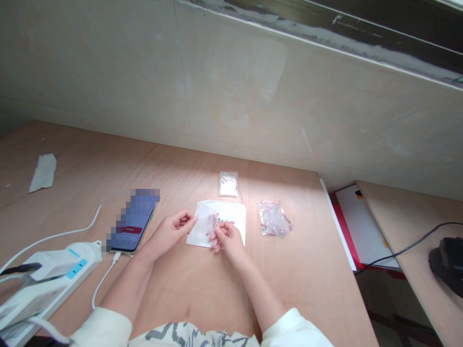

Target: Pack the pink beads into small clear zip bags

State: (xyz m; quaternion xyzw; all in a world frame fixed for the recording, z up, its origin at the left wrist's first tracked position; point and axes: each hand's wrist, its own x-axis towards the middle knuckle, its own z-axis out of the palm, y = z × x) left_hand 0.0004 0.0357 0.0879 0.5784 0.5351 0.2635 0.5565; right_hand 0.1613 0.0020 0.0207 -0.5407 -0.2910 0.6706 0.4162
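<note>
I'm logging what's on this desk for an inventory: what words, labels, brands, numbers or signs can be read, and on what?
None can be read: the phone screen is pixelated, the blue labels on the white power strip are too small, and the small clear bag and pinkish-filled bag show no legible print.

White paper sheet [234, 213], tan wooden table [307, 250], pink-flecked clear bag [274, 219], cream sleeves [103, 328], grey-streaked garment [188, 335]

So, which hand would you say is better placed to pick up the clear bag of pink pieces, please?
The right hand, I think: it is over the white paper, nearer the clear bag, while the left hand sits farther away at the paper's opposite edge.
</note>
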